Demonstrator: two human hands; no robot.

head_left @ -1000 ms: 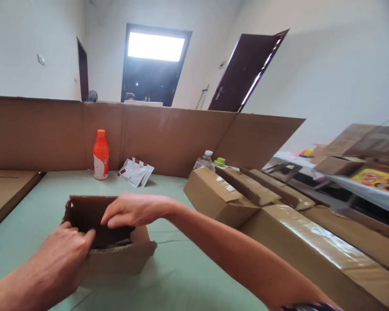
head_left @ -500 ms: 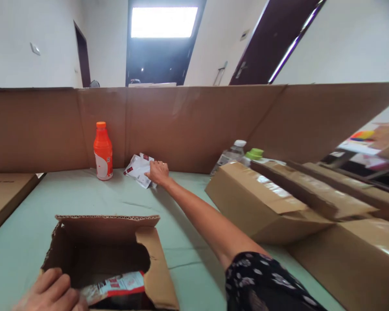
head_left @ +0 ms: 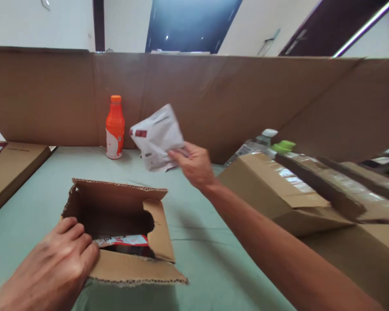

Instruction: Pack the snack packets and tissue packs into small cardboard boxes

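Observation:
Raised over the table, my right hand [head_left: 196, 166] pinches a white packet [head_left: 160, 134] with dark red print by its lower corner. My left hand [head_left: 63, 255] has its fingers curled over the left rim of an open cardboard box [head_left: 162, 235]. Inside that box lies a packet [head_left: 126, 240] with light blue and red print, partly hidden by the front flap. Behind the white packet, a small piece of something else pale shows on the table; I cannot make out what it is. An orange bottle [head_left: 115, 129] stands upright to the left of the white packet.
A cardboard wall [head_left: 230, 95] runs along the table's back edge. Several taped cardboard boxes [head_left: 272, 194] lie on the right, with a clear bottle [head_left: 262, 140] and a green cap [head_left: 283, 146] behind them. A flat carton [head_left: 16, 168] lies at the left.
My right hand has lifted the white packet off the table and drawn it nearer. The view has tilted downward, showing more of the box and my left hand, which stays at the box's rim.

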